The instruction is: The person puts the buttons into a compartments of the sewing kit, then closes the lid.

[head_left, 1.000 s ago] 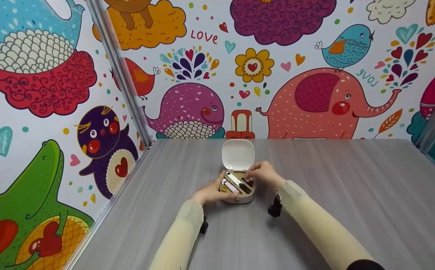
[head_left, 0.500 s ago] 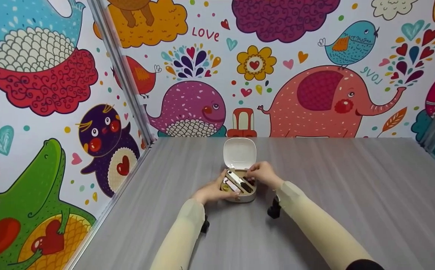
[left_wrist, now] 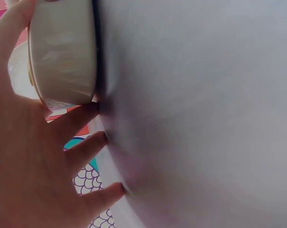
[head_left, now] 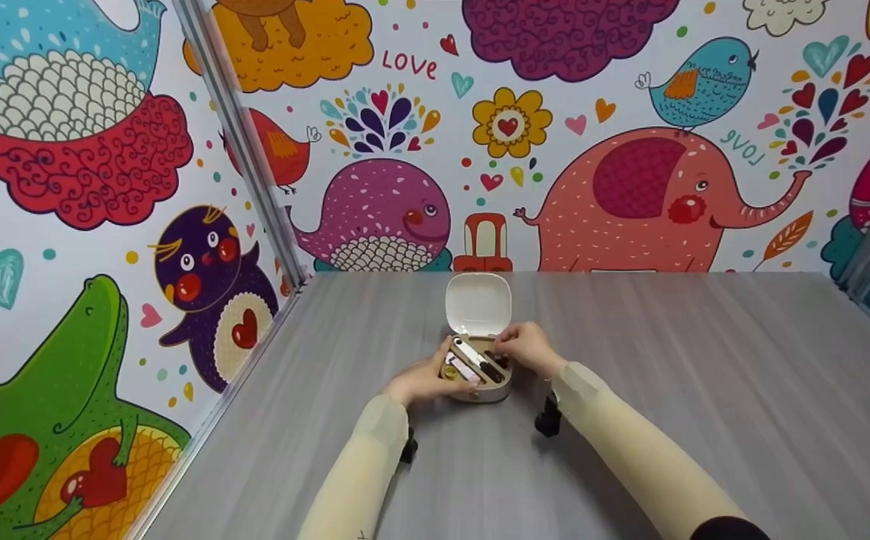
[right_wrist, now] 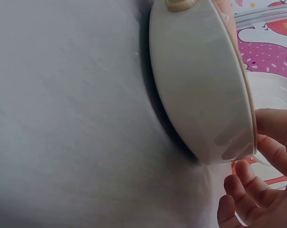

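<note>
A small cream box [head_left: 492,394] stands on the table with its white lid [head_left: 478,304] raised at the back. My left hand [head_left: 421,382] grips its left side, thumb at the front; in the left wrist view the other fingertips [left_wrist: 116,188] reach down to the tabletop. Inside lie a long white-and-black item [head_left: 474,355], a pink-and-white piece [head_left: 462,367] and a small yellow round thing [head_left: 451,372]. My right hand [head_left: 532,349] dips thumb and forefinger into the right compartment among small dark pieces [head_left: 501,361]. Those fingertips are hidden behind the rim, so I cannot tell what they hold.
The grey wood-grain table [head_left: 675,360] runs back to a wall [head_left: 570,82] printed with cartoon animals. A metal corner post [head_left: 236,135] rises at the back left. A tan clasp [right_wrist: 179,4] sticks out from the box's front.
The head view has shifted slightly. Both hands keep their places at the box, the right fingertips still inside the right compartment.
</note>
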The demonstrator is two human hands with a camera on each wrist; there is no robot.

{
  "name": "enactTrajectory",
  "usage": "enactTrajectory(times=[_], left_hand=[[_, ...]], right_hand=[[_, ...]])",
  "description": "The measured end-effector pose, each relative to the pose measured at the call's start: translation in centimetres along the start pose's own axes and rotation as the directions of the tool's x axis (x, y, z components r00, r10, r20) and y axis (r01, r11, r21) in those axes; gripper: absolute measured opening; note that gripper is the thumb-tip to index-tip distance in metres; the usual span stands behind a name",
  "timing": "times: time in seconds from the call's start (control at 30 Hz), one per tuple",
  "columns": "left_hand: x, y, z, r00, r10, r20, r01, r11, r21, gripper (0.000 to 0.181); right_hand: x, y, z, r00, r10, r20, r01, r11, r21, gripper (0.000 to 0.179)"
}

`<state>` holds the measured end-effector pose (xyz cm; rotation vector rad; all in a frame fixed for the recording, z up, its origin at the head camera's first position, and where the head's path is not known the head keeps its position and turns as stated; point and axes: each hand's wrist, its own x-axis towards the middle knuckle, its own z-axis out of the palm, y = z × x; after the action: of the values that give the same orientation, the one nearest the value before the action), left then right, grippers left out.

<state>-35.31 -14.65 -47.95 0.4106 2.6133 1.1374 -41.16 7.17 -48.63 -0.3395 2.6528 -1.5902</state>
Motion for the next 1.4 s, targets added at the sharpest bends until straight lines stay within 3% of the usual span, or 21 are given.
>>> enactTrajectory(times=[0.23, 0.4, 0.57, 0.9, 1.1, 1.4], left_hand=[[0.1, 0.0, 0.0, 1.000, 0.004, 0.009, -0.004, 1.000, -0.004, 0.110], [0.1, -0.4, -0.1, 1.000, -0.005, 0.012, 0.005, 1.000, -0.011, 0.111], [0.0, -0.4, -0.2, 1.000, -0.010, 0.005, 0.010, 1.000, -0.009, 0.112], [0.1, -0.5, -0.2, 1.000, -0.016, 0.014, 0.016, 0.999, -0.037, 0.113], [0.1, -0.6, -0.2, 0.999, -0.029, 0.014, 0.029, 0.999, -0.034, 0.110], [0.2, -0.4, 0.0, 1.000, -0.013, 0.027, 0.015, 0.998, -0.065, 0.112]], right_hand=[[-0.5, 0.1, -1.1, 1.000, -0.023, 0.010, 0.022, 0.998, 0.054, 0.007], [-1.0, 0.4, -2.6, 0.999, -0.027, -0.018, 0.028, 0.999, 0.033, 0.010], [-2.0, 1.3, -4.9, 0.999, -0.032, -0.034, 0.032, 0.999, 0.007, 0.011], [-5.1, 4.1, -9.1, 1.000, 0.011, -0.014, -0.010, 0.999, 0.053, 0.018], [-6.6, 6.0, -10.2, 1.000, -0.011, 0.002, 0.011, 0.999, 0.034, 0.022], [-7.8, 6.9, -11.2, 0.998, -0.031, 0.055, 0.033, 0.999, -0.023, 0.018]])
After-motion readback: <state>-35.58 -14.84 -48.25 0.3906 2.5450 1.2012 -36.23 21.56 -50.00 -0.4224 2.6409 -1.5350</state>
